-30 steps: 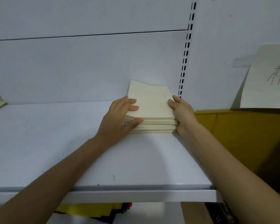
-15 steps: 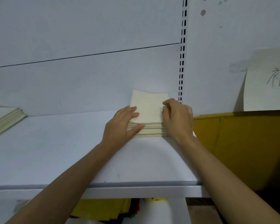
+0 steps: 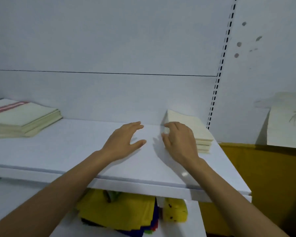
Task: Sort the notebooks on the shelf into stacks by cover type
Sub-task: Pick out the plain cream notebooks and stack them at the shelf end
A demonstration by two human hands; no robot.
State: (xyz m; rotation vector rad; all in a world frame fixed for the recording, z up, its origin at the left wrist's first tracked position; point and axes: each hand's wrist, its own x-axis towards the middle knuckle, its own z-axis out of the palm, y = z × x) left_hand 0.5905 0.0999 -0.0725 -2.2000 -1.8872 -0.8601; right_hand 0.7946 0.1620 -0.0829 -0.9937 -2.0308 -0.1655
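Note:
A stack of plain cream notebooks point(image 3: 197, 129) lies at the right end of the white shelf point(image 3: 75, 151), against the back wall. My right hand point(image 3: 178, 139) hovers over the stack's left side with loosely bent fingers and hides that edge; whether it touches the stack I cannot tell. My left hand point(image 3: 125, 141) is spread open just above the bare shelf, left of the stack and apart from it. At the shelf's far left lies another stack of pale green notebooks point(image 3: 24, 118), with a red-striped cover point(image 3: 5, 107) behind it.
A slotted upright rail point(image 3: 217, 82) runs up the wall right of the cream stack. A paper sheet with handwriting point(image 3: 287, 124) hangs at far right above a yellow panel point(image 3: 263, 177). Yellow and coloured items point(image 3: 120, 212) fill the shelf below.
Both hands have let go of the cream stack: the left has drawn away to the left, the right has lifted to its left side. The view has swung left, showing the green stack.

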